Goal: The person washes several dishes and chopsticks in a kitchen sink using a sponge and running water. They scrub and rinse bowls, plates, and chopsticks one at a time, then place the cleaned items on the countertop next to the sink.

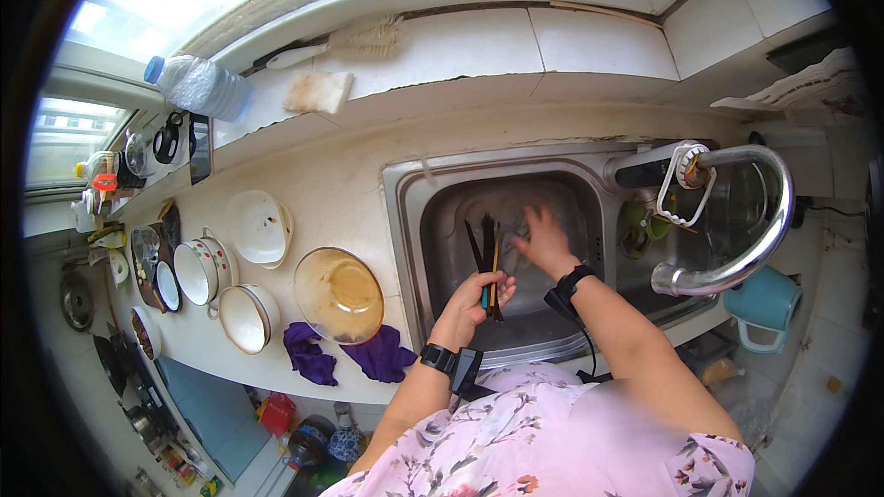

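Note:
A bundle of chopsticks [489, 241], mostly dark with a lighter one among them, is gripped in my left hand [471, 300]. They point away from me over the stainless steel sink [402, 248]. My right hand [544, 238] is inside the basin, just right of the chopsticks, its fingers spread and slightly blurred. Nothing shows in that hand. Some water seems to lie on the basin floor beneath it, though its depth is unclear. The chrome faucet [777, 235] curves over the smaller right-hand basin, with a white plastic attachment [670, 197] near its base.
Left of the sink stand an amber glass bowl [338, 293], purple cloths [380, 353], white dishes [259, 228] and several bowls [242, 317]. A plastic bottle [207, 88], a sponge [318, 91] and a brush [338, 45] lie on the ledge. A blue pitcher [763, 300] is at the right.

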A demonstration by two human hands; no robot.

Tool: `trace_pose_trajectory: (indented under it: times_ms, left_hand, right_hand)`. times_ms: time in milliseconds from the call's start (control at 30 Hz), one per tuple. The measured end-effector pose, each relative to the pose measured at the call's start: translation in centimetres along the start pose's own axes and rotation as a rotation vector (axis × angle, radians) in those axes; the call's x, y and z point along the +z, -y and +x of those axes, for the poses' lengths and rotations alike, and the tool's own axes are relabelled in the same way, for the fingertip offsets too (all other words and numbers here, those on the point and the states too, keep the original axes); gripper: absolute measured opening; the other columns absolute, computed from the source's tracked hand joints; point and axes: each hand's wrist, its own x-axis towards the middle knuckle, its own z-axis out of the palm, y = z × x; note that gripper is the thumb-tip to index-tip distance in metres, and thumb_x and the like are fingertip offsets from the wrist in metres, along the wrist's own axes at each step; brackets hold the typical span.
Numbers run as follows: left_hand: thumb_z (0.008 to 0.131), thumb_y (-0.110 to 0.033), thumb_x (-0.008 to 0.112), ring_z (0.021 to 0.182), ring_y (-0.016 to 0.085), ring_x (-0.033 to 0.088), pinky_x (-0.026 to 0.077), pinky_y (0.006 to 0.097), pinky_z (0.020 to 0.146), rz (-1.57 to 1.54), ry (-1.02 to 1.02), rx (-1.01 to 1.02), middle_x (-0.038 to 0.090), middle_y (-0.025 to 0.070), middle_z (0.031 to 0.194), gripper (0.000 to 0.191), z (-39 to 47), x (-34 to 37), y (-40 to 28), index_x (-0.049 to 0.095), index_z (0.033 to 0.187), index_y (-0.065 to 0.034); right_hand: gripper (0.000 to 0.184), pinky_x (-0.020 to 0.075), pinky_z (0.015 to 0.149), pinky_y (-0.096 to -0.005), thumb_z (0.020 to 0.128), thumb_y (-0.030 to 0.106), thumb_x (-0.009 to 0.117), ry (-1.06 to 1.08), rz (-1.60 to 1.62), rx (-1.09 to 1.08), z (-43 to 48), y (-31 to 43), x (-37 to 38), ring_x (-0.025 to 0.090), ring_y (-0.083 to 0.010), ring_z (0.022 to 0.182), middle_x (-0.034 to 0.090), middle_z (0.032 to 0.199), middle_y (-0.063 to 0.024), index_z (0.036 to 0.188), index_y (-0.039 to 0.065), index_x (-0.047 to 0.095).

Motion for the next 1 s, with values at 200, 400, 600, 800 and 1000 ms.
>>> trace_pose_trajectory:
  times_ms: [200, 400, 600, 800, 1000]
  left_hand:
    - [0.093, -0.006, 0.058, 0.061, 0.012, 0.052, 0.046, 0.027, 0.051, 0.03, 0.131, -0.004, 0.052, 0.004, 0.074, 0.009, 0.3, -1.4, -0.5, 0.053, 0.092, 0.0003]
    - [0.094, -0.009, 0.052, 0.05, 0.012, 0.044, 0.039, 0.0275, 0.044, 0.389, 0.066, 0.021, 0.048, 0.0039, 0.068, 0.008, 0.8, 0.1, 1.4, 0.048, 0.089, -0.0059]
    - [0.095, -0.011, 0.052, 0.049, 0.011, 0.043, 0.036, 0.0281, 0.042, 0.788, 0.035, 0.237, 0.045, 0.0012, 0.067, 0.012, -3.4, 2.3, 4.2, 0.043, 0.102, -0.0073]
    - [0.094, -0.01, 0.052, 0.049, 0.01, 0.042, 0.035, 0.0268, 0.042, 0.864, 0.03, 0.268, 0.045, 0.0005, 0.068, 0.014, -4.5, 2.8, 1.6, 0.043, 0.104, -0.0062]
    - [0.095, -0.009, 0.05, 0.048, 0.009, 0.041, 0.034, 0.0254, 0.041, 0.72, 0.179, 0.052, 0.051, 0.003, 0.072, 0.017, -5.7, 0.8, 1.2, 0.042, 0.109, -0.0052]
  right_hand:
    - [0.042, 0.0506, 0.085, -0.0466, 0.079, 0.023, 0.067, 0.238, 0.221, 0.036, 0.3, -2.1, 1.9, 0.063, -0.0375, 0.099, 0.065, 0.105, -0.0208, 0.114, 0.001, 0.062]
    - [0.044, 0.0508, 0.082, -0.0418, 0.078, 0.026, 0.062, 0.354, 0.841, 0.124, -3.9, 2.0, 0.6, 0.066, -0.0321, 0.097, 0.066, 0.102, -0.0241, 0.113, -0.001, 0.061]
    - [0.042, 0.0524, 0.069, -0.0357, 0.082, 0.007, 0.056, 0.154, 0.817, 0.31, 0.5, 5.3, -1.4, 0.065, -0.0232, 0.078, 0.064, 0.092, -0.0147, 0.123, 0.001, 0.05]
    - [0.042, 0.0523, 0.077, -0.0421, 0.084, 0.016, 0.059, 0.27, 0.647, 0.171, -0.3, 5.9, 0.7, 0.066, -0.0365, 0.089, 0.064, 0.103, -0.0261, 0.122, 0.002, 0.047]
    - [0.046, 0.0495, 0.089, -0.0461, 0.085, 0.015, 0.06, -0.101, 0.545, 0.287, 3.9, -0.1, 0.0, 0.059, -0.0451, 0.105, 0.059, 0.114, -0.0299, 0.126, -0.004, 0.047]
